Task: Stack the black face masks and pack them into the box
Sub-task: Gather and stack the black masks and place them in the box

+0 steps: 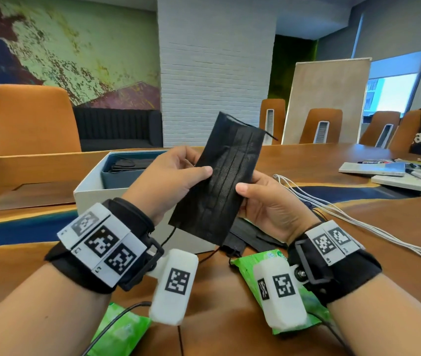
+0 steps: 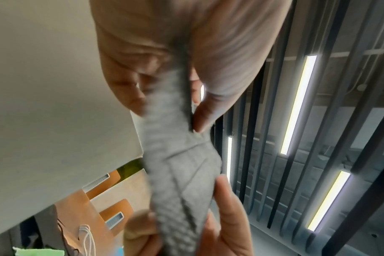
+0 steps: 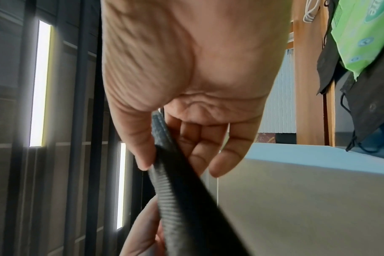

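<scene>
A flat black face mask is held up in the air between both hands, tilted with its top to the right. My left hand pinches its left edge with the thumb on the front. My right hand pinches the right edge lower down. In the left wrist view the mask runs down between thumb and fingers. In the right wrist view the mask shows edge-on. The white box behind my left hand has several black masks inside. More black masks lie on the table under my right hand.
Two green wipe packets lie on the wooden table near the front edge. White cables trail to the right. Papers and pens sit at the far right. Orange chairs stand around the table.
</scene>
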The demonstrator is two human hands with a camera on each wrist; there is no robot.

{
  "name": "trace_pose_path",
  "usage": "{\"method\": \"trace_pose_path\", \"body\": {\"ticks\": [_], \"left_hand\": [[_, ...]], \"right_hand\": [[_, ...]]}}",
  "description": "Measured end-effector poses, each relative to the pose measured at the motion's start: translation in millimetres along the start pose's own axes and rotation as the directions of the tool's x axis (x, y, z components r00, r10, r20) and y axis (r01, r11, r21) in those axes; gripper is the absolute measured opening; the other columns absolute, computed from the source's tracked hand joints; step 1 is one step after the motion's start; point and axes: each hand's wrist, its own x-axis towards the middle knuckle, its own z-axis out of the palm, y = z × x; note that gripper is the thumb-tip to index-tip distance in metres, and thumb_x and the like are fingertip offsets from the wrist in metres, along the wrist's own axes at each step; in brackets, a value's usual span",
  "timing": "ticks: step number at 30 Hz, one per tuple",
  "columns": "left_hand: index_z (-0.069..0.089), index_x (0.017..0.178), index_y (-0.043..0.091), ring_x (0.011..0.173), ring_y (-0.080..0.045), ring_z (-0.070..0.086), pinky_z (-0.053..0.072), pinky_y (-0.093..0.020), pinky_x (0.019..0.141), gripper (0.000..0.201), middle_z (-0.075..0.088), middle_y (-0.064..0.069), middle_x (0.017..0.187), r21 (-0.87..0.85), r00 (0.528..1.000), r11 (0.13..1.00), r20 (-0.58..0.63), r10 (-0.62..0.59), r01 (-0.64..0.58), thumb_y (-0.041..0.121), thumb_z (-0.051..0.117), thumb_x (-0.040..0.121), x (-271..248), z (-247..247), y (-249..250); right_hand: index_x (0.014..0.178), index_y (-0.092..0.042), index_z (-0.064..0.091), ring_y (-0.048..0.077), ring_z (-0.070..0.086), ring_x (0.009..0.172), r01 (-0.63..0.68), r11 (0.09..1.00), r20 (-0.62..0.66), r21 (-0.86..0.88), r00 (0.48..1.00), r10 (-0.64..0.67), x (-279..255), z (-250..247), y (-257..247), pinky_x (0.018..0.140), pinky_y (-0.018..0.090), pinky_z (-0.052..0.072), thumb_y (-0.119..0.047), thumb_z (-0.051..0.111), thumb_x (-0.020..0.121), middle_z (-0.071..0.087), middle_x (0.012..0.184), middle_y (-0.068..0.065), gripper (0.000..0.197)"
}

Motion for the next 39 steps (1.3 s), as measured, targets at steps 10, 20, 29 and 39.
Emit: {"method": "trace_pose_path", "body": {"ticks": [10,20,29,39], "left_hand": [[0.051,0.112,0.03,0.086,-0.013,0.071,0.058,-0.029,0.062,0.024,0.071,0.001,0.099,-0.055,0.993,0.997,0.109,-0.052,0.058,0.015,0.057,0.094,-1,9,-5],[0.063,0.091,0.026,0.07,-0.017,0.051,0.038,-0.015,0.041,0.016,0.064,0.003,0.078,0.059,0.999,0.997,0.013,0.048,-0.049,0.013,0.054,0.095,-2,-8,8],[0.065,0.094,0.024,0.089,-0.037,0.06,0.044,-0.04,0.07,0.013,0.069,-0.016,0.096,0.049,0.998,0.997,0.001,0.06,-0.06,0.015,0.056,0.093,1,-13,9],[0.061,0.084,0.022,0.055,-0.003,0.058,0.034,-0.018,0.049,0.019,0.066,0.008,0.066,-0.131,0.999,0.991,0.037,-0.012,0.017,0.011,0.051,0.095,2,-15,13]], "right_hand": [[0.095,-0.011,0.06,0.02,0.068,0.091,0.066,0.998,-0.216,-0.026,0.974,-0.07,-2,-6,-11,0.08,0.036,0.058,-0.007,0.063,0.078,0.072,0.098,0.007,0.018],[0.094,-0.014,0.06,0.015,0.064,0.08,-0.28,0.843,-0.451,-0.458,0.891,0.051,-21,-45,-52,0.073,0.033,0.052,-0.032,0.059,0.091,0.068,0.093,0.004,0.019],[0.137,-0.016,0.047,0.022,0.048,0.125,-0.601,-0.219,-0.626,-0.769,0.636,0.452,6,-61,-28,0.1,0.036,0.039,-0.062,0.057,0.083,0.048,0.14,0.001,0.072],[0.126,-0.009,0.058,0.023,0.057,0.107,-0.579,-0.397,-0.699,-0.712,0.53,0.48,24,-70,-18,0.09,0.031,0.042,-0.049,0.067,0.083,0.06,0.129,0.007,0.06]]}}
